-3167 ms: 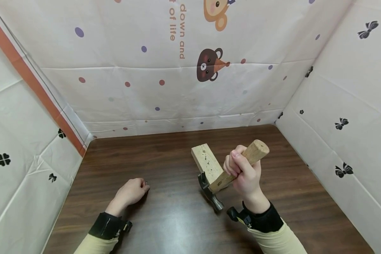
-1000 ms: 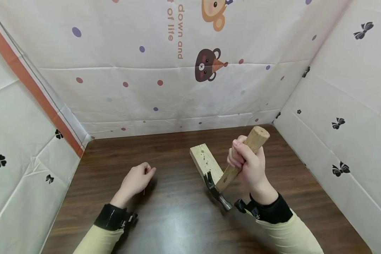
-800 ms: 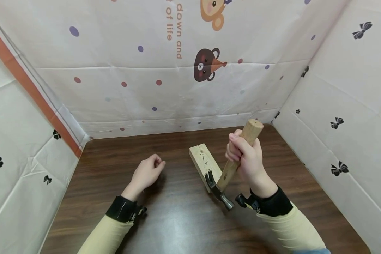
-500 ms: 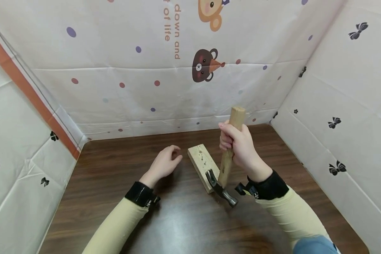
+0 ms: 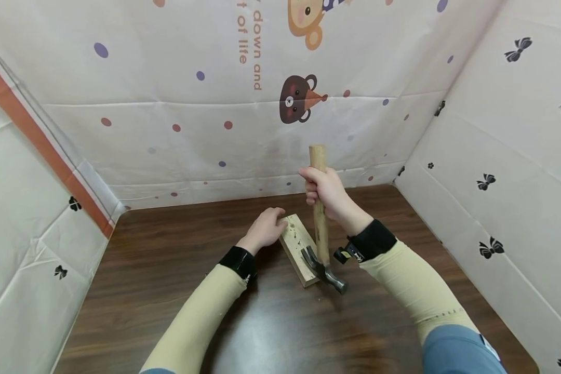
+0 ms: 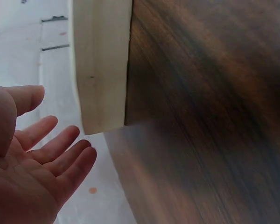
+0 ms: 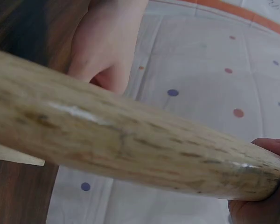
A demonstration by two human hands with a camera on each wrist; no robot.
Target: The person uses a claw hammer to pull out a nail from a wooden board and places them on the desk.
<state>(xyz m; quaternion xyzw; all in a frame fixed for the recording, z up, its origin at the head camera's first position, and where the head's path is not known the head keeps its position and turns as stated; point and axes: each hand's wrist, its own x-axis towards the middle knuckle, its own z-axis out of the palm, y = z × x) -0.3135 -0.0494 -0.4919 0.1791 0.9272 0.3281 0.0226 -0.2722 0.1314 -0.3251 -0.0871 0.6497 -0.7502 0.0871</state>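
My right hand (image 5: 324,189) grips a claw hammer by its wooden handle (image 5: 321,234), which stands nearly upright. The dark metal hammer head (image 5: 324,271) is at the bottom, its claw overlapping the near end of a pale wooden block (image 5: 295,241) in the head view. Several small dark marks dot the block's top. My left hand (image 5: 264,228) is at the block's far left end. In the left wrist view its fingers (image 6: 60,144) are spread and loosely bent, with nothing between them, just off the block's end (image 6: 102,93). The handle (image 7: 130,140) fills much of the right wrist view.
The block lies on a dark brown wooden table (image 5: 168,291). A white printed sheet (image 5: 191,150) rises behind the table, and similar white sheets stand along its left and right sides. Black camera straps (image 5: 374,240) circle both wrists.
My left hand has moved right and away from me to the block's far end, its pinched fingers opening. My right hand has swung the hammer handle more upright and leftward; the claw stays by the block.
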